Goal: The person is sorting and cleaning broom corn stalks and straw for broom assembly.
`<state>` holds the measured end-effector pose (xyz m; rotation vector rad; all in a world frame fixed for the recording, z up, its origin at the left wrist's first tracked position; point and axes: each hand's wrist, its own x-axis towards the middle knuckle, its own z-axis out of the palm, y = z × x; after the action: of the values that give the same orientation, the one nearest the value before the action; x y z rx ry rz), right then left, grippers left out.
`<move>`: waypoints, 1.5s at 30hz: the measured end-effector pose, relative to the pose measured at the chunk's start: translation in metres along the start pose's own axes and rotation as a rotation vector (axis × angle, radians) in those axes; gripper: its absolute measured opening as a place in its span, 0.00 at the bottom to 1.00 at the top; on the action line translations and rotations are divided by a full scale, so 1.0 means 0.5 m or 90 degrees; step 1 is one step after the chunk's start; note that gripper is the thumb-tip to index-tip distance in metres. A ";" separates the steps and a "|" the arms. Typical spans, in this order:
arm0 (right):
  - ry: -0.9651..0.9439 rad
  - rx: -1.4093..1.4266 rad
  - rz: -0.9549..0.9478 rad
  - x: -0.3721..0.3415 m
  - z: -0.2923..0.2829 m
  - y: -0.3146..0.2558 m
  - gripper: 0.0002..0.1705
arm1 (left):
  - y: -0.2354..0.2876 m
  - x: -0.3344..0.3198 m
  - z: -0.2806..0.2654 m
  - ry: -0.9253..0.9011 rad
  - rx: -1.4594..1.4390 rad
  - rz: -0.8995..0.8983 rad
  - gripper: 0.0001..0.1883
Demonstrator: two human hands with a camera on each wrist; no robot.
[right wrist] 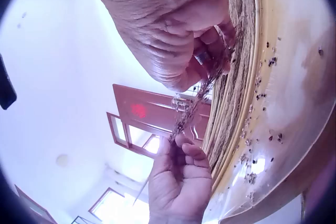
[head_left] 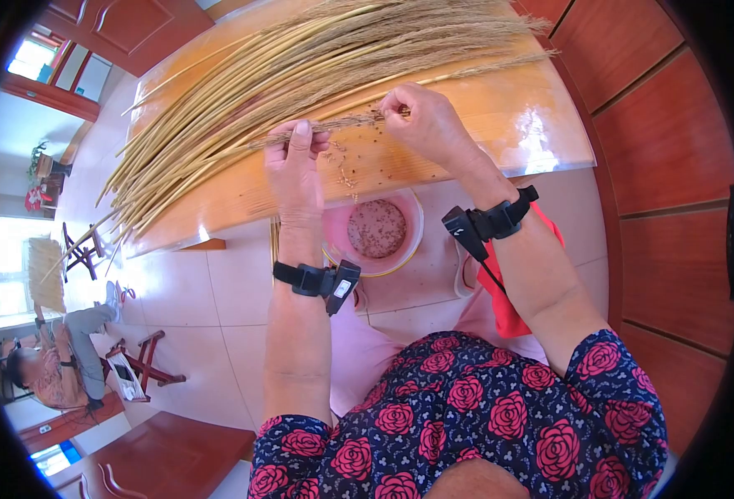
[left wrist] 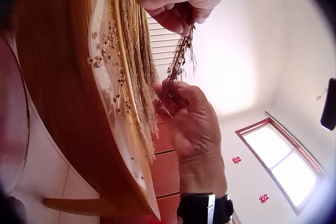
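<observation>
My left hand (head_left: pixel 295 170) pinches a dry, brownish seed head (head_left: pixel 352 121) of a stalk between thumb and fingers. At its other end, the curled fingers of my right hand (head_left: pixel 427 126) grip the tip. The seed head (left wrist: pixel 180 58) stretches between both hands above the table edge, with dark seeds clinging to its thin branches. Loose seeds and husks (right wrist: pixel 252 155) lie scattered on the table below. A pink basin (head_left: pixel 417 218) holding a layer of seeds stands on the floor under the table edge, between the person's legs.
A thick bundle of long straw-coloured stalks (head_left: pixel 242 108) with feathery heads covers the back of the plastic-covered wooden table (head_left: pixel 500 133). Red-brown cabinets (head_left: pixel 666 133) border the right side. Another person (head_left: pixel 59 366) sits at the far left, near a folding stool (head_left: pixel 147 366).
</observation>
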<state>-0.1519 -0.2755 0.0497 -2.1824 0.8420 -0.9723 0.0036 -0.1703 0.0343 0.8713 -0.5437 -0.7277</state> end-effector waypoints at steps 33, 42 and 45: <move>-0.204 0.180 0.112 -0.007 0.027 -0.027 0.14 | 0.001 -0.010 0.011 0.020 0.091 -0.049 0.10; -0.308 0.420 0.275 0.001 0.031 -0.007 0.15 | -0.003 -0.011 0.015 0.012 0.091 -0.047 0.09; -0.329 0.421 0.270 0.006 0.025 -0.006 0.13 | -0.005 -0.011 0.013 0.001 0.096 -0.050 0.10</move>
<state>-0.1396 -0.2723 0.0463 -1.4881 0.5817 -0.3622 -0.0052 -0.1702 0.0349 1.0373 -0.5710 -0.7650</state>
